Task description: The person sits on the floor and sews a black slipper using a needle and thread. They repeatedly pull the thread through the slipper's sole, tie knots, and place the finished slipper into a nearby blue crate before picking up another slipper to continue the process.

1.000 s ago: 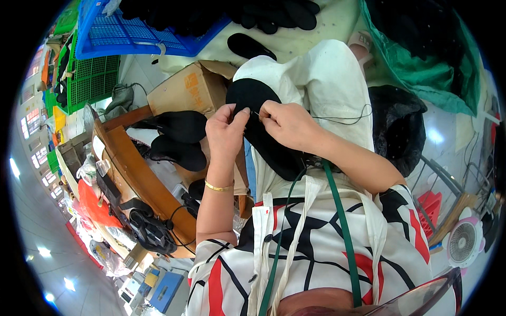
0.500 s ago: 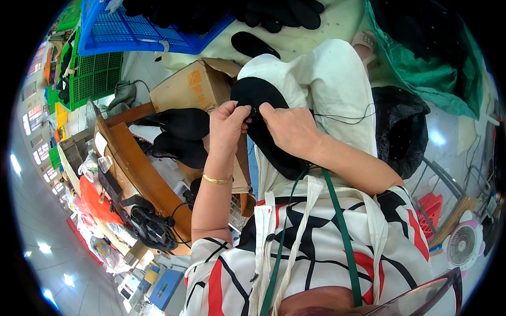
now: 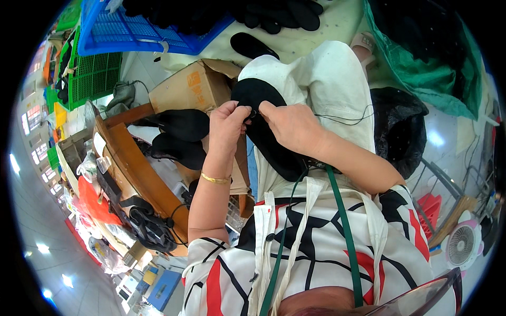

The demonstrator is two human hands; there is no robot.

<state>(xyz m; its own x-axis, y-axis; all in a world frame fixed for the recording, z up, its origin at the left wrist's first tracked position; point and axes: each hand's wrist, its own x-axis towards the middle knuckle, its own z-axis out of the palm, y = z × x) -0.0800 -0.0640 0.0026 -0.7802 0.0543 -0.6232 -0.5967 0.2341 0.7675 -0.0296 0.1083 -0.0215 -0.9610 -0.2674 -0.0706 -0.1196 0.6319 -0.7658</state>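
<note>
A long black cloth shoe (image 3: 258, 90) lies across my lap on white cloth (image 3: 337, 84), its rounded end pointing away from me. My left hand (image 3: 227, 122) is closed at its left edge, thumb and forefinger pinching a small dark bit on its surface. Against the same spot my right hand (image 3: 295, 126) is pinched, fingertips close to the left thumb. What exactly sits between the fingertips is too small to make out. Thin black thread (image 3: 342, 119) loops over the white cloth to the right of my right hand.
Left stand a cardboard box (image 3: 179, 87) and a wooden table (image 3: 142, 171) with black shoes (image 3: 182, 126) beside it. A blue basket (image 3: 145, 39) and loose black pieces lie ahead. Right are a black bag (image 3: 398, 131), a green sack (image 3: 406, 68) and a fan (image 3: 461, 238).
Both hands stay at nearly the same spot on the shoe. The right hand has shifted very slightly; the view has tilted a little.
</note>
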